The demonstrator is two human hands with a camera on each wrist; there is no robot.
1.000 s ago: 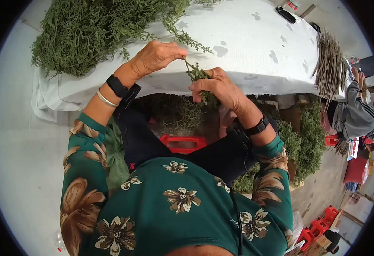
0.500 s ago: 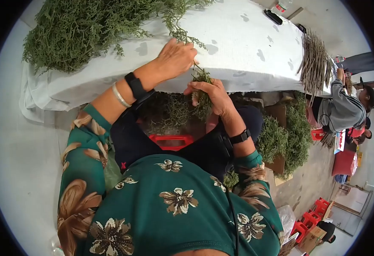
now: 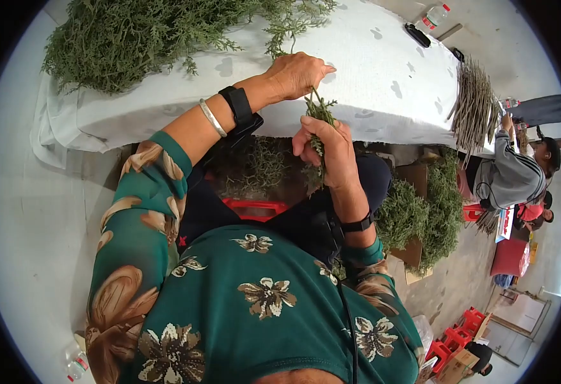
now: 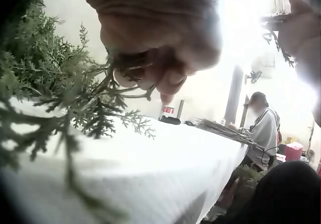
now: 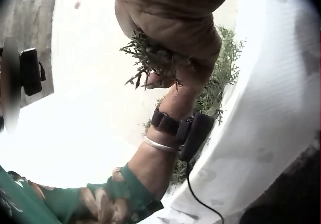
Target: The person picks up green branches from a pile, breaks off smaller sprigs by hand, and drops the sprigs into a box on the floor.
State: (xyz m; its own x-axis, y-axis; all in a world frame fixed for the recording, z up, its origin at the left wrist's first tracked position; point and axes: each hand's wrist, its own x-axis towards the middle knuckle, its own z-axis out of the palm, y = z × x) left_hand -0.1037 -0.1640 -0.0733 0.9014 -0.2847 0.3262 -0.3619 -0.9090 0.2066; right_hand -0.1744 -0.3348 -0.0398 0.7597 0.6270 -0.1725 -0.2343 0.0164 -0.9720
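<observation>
In the head view my left hand (image 3: 299, 75) is bent over the table's front edge, its index finger pointing right. The left wrist view shows its fingers curled on the stems of a feathery green sprig (image 4: 95, 96), whose leafy part spreads to the left. My right hand (image 3: 333, 150), lower and slightly right, grips a small bunch of green sprigs (image 3: 319, 114) with the thumb across it. Bare stem ends of that bunch stick up just under the left hand. Leafy tips (image 5: 150, 58) poke out of the right fist in the right wrist view.
A big heap of greenery (image 3: 120, 45) covers the far left of the white-clothed table (image 3: 383, 70). A bundle of dry brown sticks (image 3: 475, 105) lies at its right end. More greenery (image 3: 443, 211) stands on the floor at right. A red stool (image 3: 255, 208) is below; a seated person (image 3: 514, 163) is farther right.
My left hand has moved right, from pinching the bunch's stem tip to a place above it with the index finger extended. The right hand has turned more upright, still gripping the bunch.
</observation>
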